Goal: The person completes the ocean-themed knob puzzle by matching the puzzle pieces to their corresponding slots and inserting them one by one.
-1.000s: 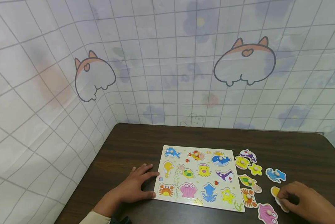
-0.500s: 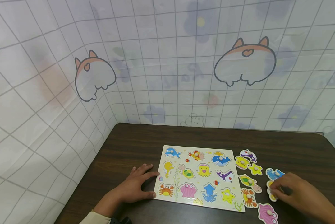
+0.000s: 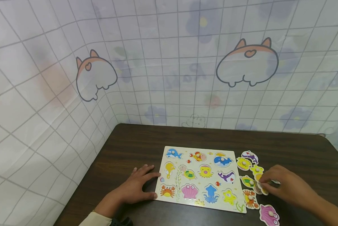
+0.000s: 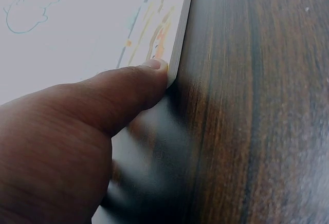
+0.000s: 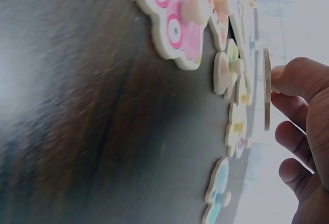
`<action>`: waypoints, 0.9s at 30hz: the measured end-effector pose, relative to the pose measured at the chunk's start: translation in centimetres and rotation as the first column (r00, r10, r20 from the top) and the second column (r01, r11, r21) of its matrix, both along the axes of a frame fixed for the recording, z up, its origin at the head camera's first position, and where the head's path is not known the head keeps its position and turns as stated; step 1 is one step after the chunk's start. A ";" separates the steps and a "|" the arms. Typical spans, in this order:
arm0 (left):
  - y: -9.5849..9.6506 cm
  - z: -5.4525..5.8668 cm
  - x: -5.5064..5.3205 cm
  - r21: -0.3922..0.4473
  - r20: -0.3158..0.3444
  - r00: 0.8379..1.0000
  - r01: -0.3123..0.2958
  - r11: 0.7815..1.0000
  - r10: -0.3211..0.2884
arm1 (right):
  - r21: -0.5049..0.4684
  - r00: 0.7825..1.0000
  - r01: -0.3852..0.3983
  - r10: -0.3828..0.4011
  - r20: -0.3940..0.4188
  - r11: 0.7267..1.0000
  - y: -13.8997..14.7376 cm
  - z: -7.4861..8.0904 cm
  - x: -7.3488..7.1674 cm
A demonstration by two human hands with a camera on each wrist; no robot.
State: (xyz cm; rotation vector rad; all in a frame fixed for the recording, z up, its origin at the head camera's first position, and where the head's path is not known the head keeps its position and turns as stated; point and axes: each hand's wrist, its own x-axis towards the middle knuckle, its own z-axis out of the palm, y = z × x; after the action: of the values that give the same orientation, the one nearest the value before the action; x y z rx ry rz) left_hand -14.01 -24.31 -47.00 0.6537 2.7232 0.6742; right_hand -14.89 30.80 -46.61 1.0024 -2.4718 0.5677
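Note:
My right hand (image 3: 291, 188) pinches a small yellow wooden puzzle piece (image 3: 264, 190), seen edge-on as a thin plywood strip (image 5: 267, 90) in the right wrist view. In the head view that piece overlaps the turtle piece (image 3: 246, 180), right of the cream puzzle board (image 3: 197, 188). Spread flat, my left hand (image 3: 135, 188) touches the board's left edge with forefinger and thumb; the left wrist view has the thumb (image 4: 128, 88) at the board's corner. Sea animals are printed across the board, and the goldfish (image 3: 198, 156) and blue whale (image 3: 222, 161) pieces there have knobs.
Loose knobbed pieces lie right of the board: a purple dolphin (image 3: 250, 155), a yellow round creature (image 3: 243, 163), a star (image 3: 256, 169), a crab (image 3: 250, 199) and a pink clam (image 3: 266, 215). The blue squid piece (image 5: 218, 180) is mostly behind my right hand in the head view. Patterned fabric (image 3: 169, 78) hangs behind the dark table (image 3: 129, 150).
My right hand has moved left and away from me with the yellow piece, from the table's right side past the blue squid piece toward the turtle. My left hand has stayed at the board's edge.

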 end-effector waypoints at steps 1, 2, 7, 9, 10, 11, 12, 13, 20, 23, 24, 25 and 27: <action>0.0 0.1 0.0 0.003 -0.001 1.000 0.002 1.000 -0.002 | 0.002 1.000 0.002 -0.002 0.006 1.000 -0.2 0.1 0.0; 0.1 0.1 0.0 0.005 -0.003 1.000 0.004 1.000 -0.003 | 0.004 1.000 0.008 -0.008 0.015 1.000 -0.4 0.2 -0.1; 0.1 0.2 0.0 0.006 -0.002 1.000 0.003 1.000 -0.003 | 0.025 0.997 0.039 -0.040 0.064 0.999 -1.3 0.8 -0.2; 0.0 0.1 0.1 -0.003 -0.002 1.000 -0.001 1.000 0.001 | 0.018 0.998 0.022 -0.023 0.059 1.000 -1.7 1.0 -0.5; 0.0 0.1 0.1 -0.008 -0.002 1.000 -0.003 1.000 0.003 | 0.012 0.998 0.013 -0.013 0.056 1.000 -1.9 1.0 -0.6; 0.0 0.1 0.1 -0.012 -0.001 1.000 -0.004 1.000 0.004 | 0.007 0.999 0.008 -0.008 0.052 1.000 -2.1 1.1 -0.6; 0.0 0.1 0.1 -0.012 0.000 1.000 -0.005 1.000 0.005 | 0.008 0.999 0.005 -0.005 0.054 1.000 -2.3 1.2 -0.6; 0.0 0.1 0.1 -0.013 -0.001 1.000 -0.005 1.000 0.005 | 0.005 0.999 0.000 0.000 0.054 1.000 -2.5 1.2 -0.7; 0.0 0.2 0.1 0.016 0.004 1.000 0.003 1.000 -0.003 | 0.007 0.995 0.020 -0.020 0.103 1.000 -3.7 1.6 -0.9; 0.0 0.1 0.0 0.016 0.000 1.000 0.004 1.000 -0.004 | 0.010 0.990 0.038 -0.039 0.136 0.999 -4.1 1.7 -0.9; 0.0 0.1 0.0 0.015 -0.001 1.000 0.004 1.000 -0.004 | 0.014 0.988 0.043 -0.045 0.147 0.999 -4.2 1.8 -0.9; 0.0 0.1 0.0 0.011 -0.002 1.000 0.003 1.000 -0.003 | 0.018 0.986 0.049 -0.051 0.158 0.999 -4.3 1.9 -0.9; 0.0 0.0 0.0 0.007 -0.005 1.000 0.002 1.000 -0.002 | 0.027 0.982 0.058 -0.062 0.176 0.998 -4.5 2.1 -1.0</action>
State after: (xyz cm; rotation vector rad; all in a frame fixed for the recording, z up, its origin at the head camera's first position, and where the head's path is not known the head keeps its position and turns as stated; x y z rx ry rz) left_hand -13.99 -24.28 -46.95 0.6611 2.7257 0.6832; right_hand -15.92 26.26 -44.53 0.9174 -2.6595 0.6362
